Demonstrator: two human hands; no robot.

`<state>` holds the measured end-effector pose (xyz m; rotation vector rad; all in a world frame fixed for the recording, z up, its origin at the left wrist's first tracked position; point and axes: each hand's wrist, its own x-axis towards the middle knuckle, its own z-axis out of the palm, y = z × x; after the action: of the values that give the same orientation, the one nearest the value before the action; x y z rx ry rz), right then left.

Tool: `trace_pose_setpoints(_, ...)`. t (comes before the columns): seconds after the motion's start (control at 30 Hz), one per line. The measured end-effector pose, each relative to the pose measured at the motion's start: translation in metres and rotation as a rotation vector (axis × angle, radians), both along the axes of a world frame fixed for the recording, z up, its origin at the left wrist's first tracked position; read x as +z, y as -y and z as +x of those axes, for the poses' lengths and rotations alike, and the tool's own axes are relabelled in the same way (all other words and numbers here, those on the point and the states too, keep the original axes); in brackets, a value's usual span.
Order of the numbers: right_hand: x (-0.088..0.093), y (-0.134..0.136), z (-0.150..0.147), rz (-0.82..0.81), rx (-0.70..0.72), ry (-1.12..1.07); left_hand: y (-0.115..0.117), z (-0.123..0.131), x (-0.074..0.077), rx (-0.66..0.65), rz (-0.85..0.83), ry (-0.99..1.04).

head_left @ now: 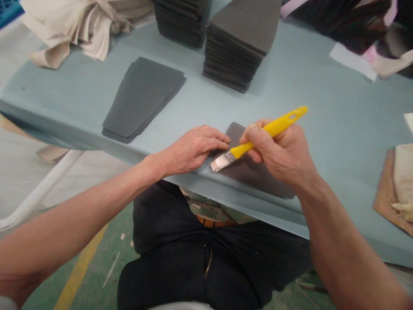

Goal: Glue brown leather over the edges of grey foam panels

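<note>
My right hand grips a paintbrush by its yellow handle. The brush slants down to the left, and its whitish bristles meet the left end of a dark grey sheet near the table's front edge. Fingers of my left hand lie stretched out, their tips on that sheet's left side, just beside the bristles. Part of the sheet is hidden under my right hand. Further left rests a low, slightly fanned pile of similar grey sheets.
Two tall stacks of dark sheets, a nearer stack and a farther stack, stand at the back. Beige fabric pieces lie back left. Dark and pink material is at back right. A brown board sits on the blue-green table.
</note>
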<state>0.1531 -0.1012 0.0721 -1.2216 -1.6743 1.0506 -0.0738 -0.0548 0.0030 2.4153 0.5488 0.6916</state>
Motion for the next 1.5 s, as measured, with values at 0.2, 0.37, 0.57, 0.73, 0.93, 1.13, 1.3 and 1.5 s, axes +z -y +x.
trace_pose_setpoints(0.2, 0.005, -0.005, 0.007, -0.061, 0.074, 0.074, -0.002, 0.000, -0.005, -0.025, 0.088, 0.057)
trace_pose_setpoints(0.37, 0.015, -0.004, 0.006, -0.045, 0.065, 0.059, -0.002, 0.001, -0.006, -0.016, 0.091, 0.059)
trace_pose_setpoints(0.57, 0.009, -0.007, 0.002, -0.033, 0.089, 0.068, -0.003, 0.002, -0.008, -0.023, 0.164, 0.064)
trace_pose_setpoints(0.73, 0.010, -0.008, 0.009, -0.037, 0.127, 0.144, -0.004, 0.003, -0.008, -0.030, 0.167, 0.064)
trace_pose_setpoints(0.93, 0.017, -0.006, 0.008, 0.009, 0.127, 0.140, -0.003, 0.004, -0.003, -0.024, 0.160, 0.070)
trace_pose_setpoints(1.13, 0.012, -0.011, 0.004, -0.011, 0.187, 0.119, -0.002, 0.004, 0.000, -0.029, 0.146, 0.024)
trace_pose_setpoints(1.3, 0.018, -0.009, 0.018, -0.015, 0.187, 0.170, -0.002, 0.003, 0.001, -0.019, 0.134, -0.005)
trace_pose_setpoints(1.5, 0.019, -0.009, 0.021, -0.029, 0.202, 0.155, -0.002, 0.003, 0.003, -0.013, 0.121, -0.025)
